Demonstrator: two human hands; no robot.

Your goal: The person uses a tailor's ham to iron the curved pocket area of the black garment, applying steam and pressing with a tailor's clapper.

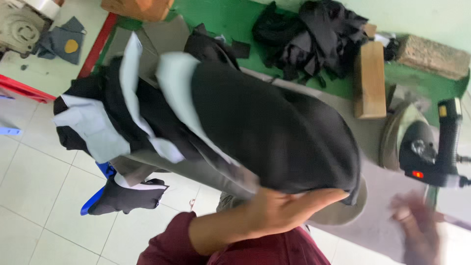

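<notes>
Stack of cut fabric pieces (235, 122), black with pale linings, at frame centre above the counter (363, 221). Soft, floppy, likely to slide apart; best supported flat from beneath. Left hand (284, 211) open, palm under its 6 o'clock edge. Right hand (417, 230) blurred at 4 o'clock, grip unclear.

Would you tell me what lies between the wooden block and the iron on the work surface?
In the head view, only a bare strip of grey work surface lies between the wooden block and the iron; they sit close together, apart.
</notes>
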